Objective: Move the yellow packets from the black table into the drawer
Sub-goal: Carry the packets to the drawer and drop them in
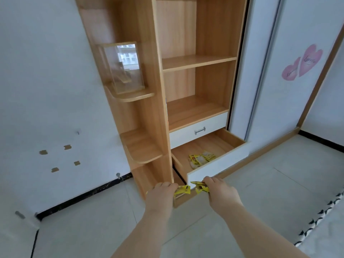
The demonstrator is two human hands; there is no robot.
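both hands (162,190) (216,187) pinch yellow packets (182,190), just short of the drawer (214,169) front; let go early and they'd hit the floor (260,192).

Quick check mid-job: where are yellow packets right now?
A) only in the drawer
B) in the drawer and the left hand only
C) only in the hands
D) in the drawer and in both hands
D: packets lie in the open drawer, and the left hand and right hand each grip more.
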